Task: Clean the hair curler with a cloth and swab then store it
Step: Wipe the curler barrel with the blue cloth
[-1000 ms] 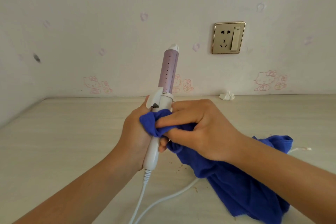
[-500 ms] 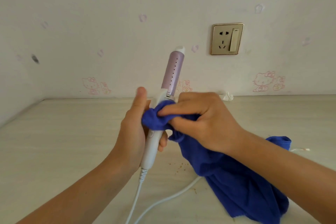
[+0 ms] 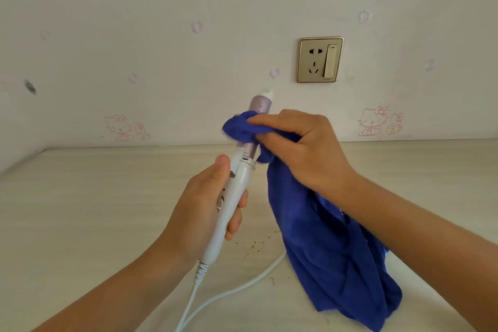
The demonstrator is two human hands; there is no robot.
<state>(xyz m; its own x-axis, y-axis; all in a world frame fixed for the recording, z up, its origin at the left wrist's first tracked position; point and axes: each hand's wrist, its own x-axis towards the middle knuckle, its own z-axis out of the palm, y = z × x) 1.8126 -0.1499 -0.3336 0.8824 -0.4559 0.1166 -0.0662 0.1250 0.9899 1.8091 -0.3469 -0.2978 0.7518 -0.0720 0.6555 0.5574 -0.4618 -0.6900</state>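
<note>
Two grips carry this moment: my left hand (image 3: 213, 205) is wrapped closed around the white handle of the hair curler (image 3: 237, 186), thumb up near the hinge, holding it tilted upward above the table (image 3: 80, 210); my right hand (image 3: 304, 148) pinches a bunch of the blue cloth (image 3: 323, 245) tight around the purple barrel, just above the left grip, with only the white tip showing past the fabric. What I judge could go wrong: the rest of the cloth hangs from my right fist down to the tabletop, so a hard stroke toward the tip may slip the fabric off the end, or the loose tail may drag through the brown crumbs (image 3: 253, 245) lying just below my left hand and carry grit back onto the barrel. The white cord (image 3: 242, 286) trails from the handle base under the cloth's tail; tugging it could twist the curler in my left fist. Behind the tip, on the wall, sits a socket (image 3: 320, 60), well apart. I see no swab, and nothing else blocks the wiping.
</note>
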